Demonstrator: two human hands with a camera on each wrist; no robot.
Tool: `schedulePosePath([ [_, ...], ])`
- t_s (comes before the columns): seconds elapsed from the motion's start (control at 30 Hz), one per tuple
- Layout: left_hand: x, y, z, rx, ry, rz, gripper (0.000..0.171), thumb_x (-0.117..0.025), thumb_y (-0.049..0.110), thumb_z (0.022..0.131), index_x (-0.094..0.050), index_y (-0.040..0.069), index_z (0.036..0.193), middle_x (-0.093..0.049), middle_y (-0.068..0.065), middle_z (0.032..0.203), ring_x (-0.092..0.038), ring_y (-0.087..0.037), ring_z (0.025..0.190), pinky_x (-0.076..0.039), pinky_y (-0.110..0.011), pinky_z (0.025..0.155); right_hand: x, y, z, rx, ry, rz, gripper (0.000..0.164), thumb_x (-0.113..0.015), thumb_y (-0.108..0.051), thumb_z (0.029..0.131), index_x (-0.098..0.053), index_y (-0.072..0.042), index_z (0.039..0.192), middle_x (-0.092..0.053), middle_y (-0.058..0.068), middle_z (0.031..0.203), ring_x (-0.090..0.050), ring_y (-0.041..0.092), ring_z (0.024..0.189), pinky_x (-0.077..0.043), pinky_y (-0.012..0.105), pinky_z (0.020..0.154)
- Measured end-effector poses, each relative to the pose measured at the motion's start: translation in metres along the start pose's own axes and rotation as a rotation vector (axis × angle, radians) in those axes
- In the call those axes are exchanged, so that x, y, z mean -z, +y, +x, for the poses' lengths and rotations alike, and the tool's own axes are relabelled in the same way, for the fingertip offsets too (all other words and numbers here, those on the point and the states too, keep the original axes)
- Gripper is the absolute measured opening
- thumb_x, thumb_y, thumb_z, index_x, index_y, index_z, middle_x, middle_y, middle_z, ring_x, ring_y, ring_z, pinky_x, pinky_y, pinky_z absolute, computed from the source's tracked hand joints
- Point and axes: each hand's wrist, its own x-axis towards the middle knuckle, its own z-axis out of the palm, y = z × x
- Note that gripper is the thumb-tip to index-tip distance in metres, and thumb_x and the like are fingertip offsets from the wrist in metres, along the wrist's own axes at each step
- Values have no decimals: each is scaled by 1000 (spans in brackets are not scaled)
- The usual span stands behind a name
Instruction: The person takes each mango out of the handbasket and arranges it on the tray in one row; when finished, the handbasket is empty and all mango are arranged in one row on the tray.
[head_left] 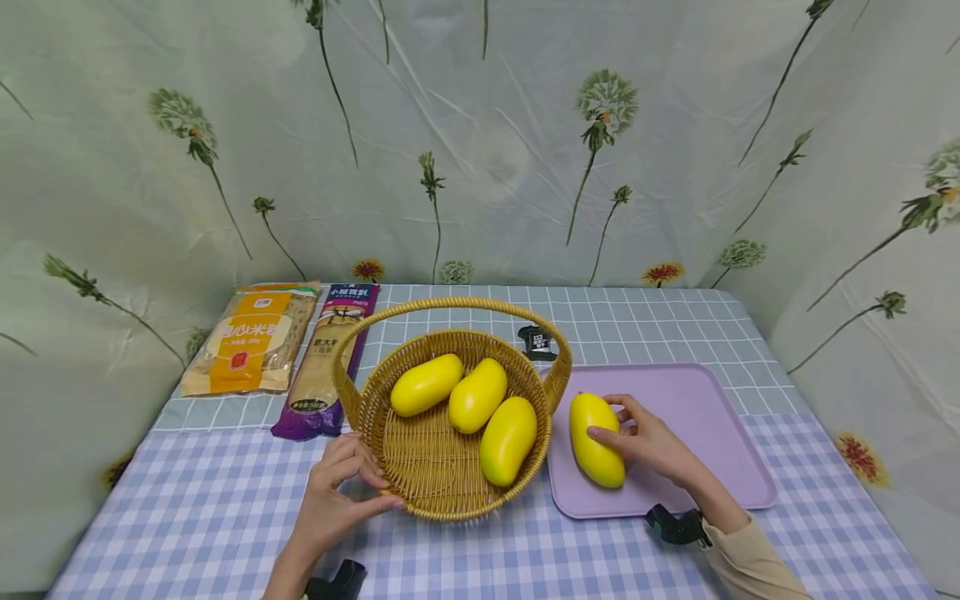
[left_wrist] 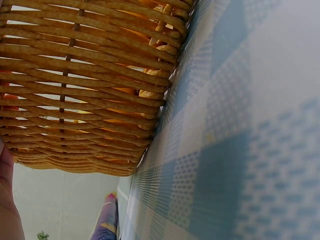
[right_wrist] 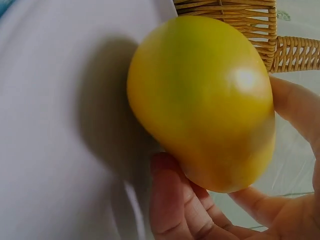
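My left hand [head_left: 337, 487] grips the near-left rim of a round wicker basket [head_left: 420, 475] with a tall arched handle. Inside the basket lie three yellow mangoes [head_left: 423, 385]. The woven side [left_wrist: 85, 90] fills much of the left wrist view, with part of the hand at its left edge. To the right, my right hand [head_left: 652, 442] holds another yellow mango [head_left: 595, 437] between thumb and fingers, over the left part of a lilac tray [head_left: 705, 400]. A greenish patch shows on that mango [right_wrist: 200, 100] in the right wrist view, and its shadow falls on the tray.
Behind the basket at the left lie an orange-labelled food bag [head_left: 251, 337] and a purple pasta packet [head_left: 330, 358]. A small black packet [head_left: 537, 342] sits near the tray's back-left corner. A checked cloth [head_left: 202, 500] covers the table front, and a floral curtain [head_left: 495, 167] hangs behind.
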Motion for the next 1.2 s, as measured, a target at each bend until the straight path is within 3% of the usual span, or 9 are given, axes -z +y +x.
schedulePosePath([
  [0.23,0,1,1,-8,0,6,29,-90,14,54,-65,9,68,-57,2,71,-48,-14,74,-32,-33,102,3,0,2,8,-39,-17,68,-66,-43,87,-39,-4,136,-51,18,108,-53,23,72,-51,33,60],
  [0.43,-1,1,1,-6,-4,10,29,-90,16,56,-64,8,67,-57,2,72,-49,-14,75,-32,-33,103,5,-2,-1,31,-41,-75,69,-65,-43,87,-39,-2,137,-51,17,107,-55,22,74,-51,33,64],
  [0.6,0,2,2,-13,0,8,29,-89,20,60,-64,7,67,-57,1,71,-49,-15,76,-32,-33,103,7,-6,-5,114,25,-207,68,-64,-45,87,-43,-2,136,-54,15,108,-54,24,86,-48,34,71],
  [0.77,0,2,3,-26,2,6,29,-88,23,62,-64,7,66,-56,1,71,-49,-15,76,-32,-33,102,8,-14,-14,210,162,-342,68,-65,-46,87,-44,-3,135,-54,18,114,-55,28,91,-50,42,72],
  [0.9,0,2,3,-28,2,3,29,-88,22,62,-64,7,67,-55,1,71,-48,-15,76,-32,-33,102,7,-21,-20,320,294,-409,58,-68,-39,86,-51,-6,131,-55,16,114,-54,30,96,-50,47,73],
  [1.0,0,1,2,-28,3,2,29,-88,22,62,-64,8,67,-55,1,70,-48,-15,76,-32,-34,102,5,-30,-24,449,356,-423,45,-72,-29,85,-59,-9,123,-59,9,112,-55,27,96,-50,43,72],
  [1.1,0,1,2,-22,1,4,29,-89,21,61,-64,8,67,-55,1,71,-48,-15,76,-32,-34,102,1,-42,-28,585,358,-415,33,-75,-22,83,-64,-12,112,-61,-1,108,-56,19,95,-51,38,70],
  [1.2,0,1,2,-16,-1,6,28,-89,20,60,-64,9,67,-56,1,72,-48,-15,76,-32,-34,102,-3,-56,-31,716,306,-397,26,-76,-19,82,-65,-19,105,-60,-10,106,-56,12,95,-52,35,74],
])
